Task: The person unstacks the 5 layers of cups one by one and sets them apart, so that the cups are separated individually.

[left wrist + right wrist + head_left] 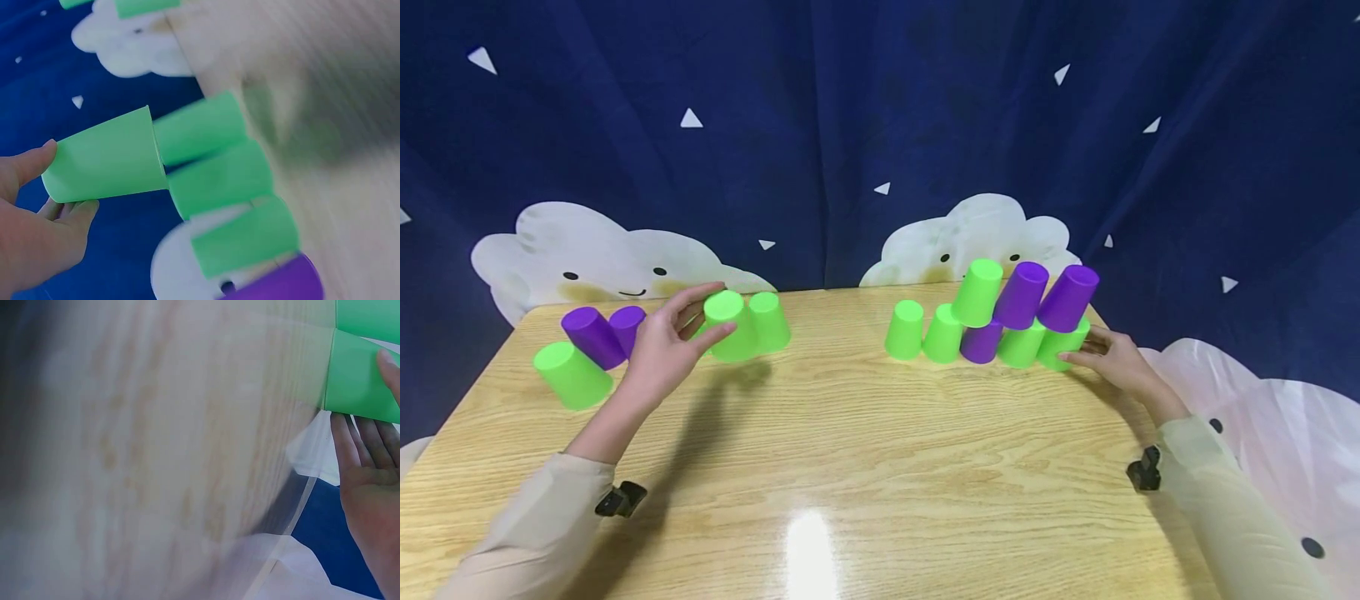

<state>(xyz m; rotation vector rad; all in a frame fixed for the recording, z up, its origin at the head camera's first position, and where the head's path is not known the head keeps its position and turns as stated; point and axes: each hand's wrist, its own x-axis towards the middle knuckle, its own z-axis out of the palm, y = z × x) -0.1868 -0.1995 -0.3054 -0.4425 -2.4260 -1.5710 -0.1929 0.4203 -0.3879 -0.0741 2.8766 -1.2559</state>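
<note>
My left hand holds an upside-down green cup near its base, thumb on one side and fingers on the other. That cup's rim is at the tops of a row of green cups; whether it touches them I cannot tell. On the right, my right hand grips the end green cup of a bottom row, thumb in front and fingertips hidden behind. Above this row sit three cups: a green cup, a purple cup and another purple cup.
At the table's left stand a green cup and two purple cups, partly behind my left hand. The bottom row on the right includes a purple cup. A dark blue curtain with clouds hangs behind the wooden table.
</note>
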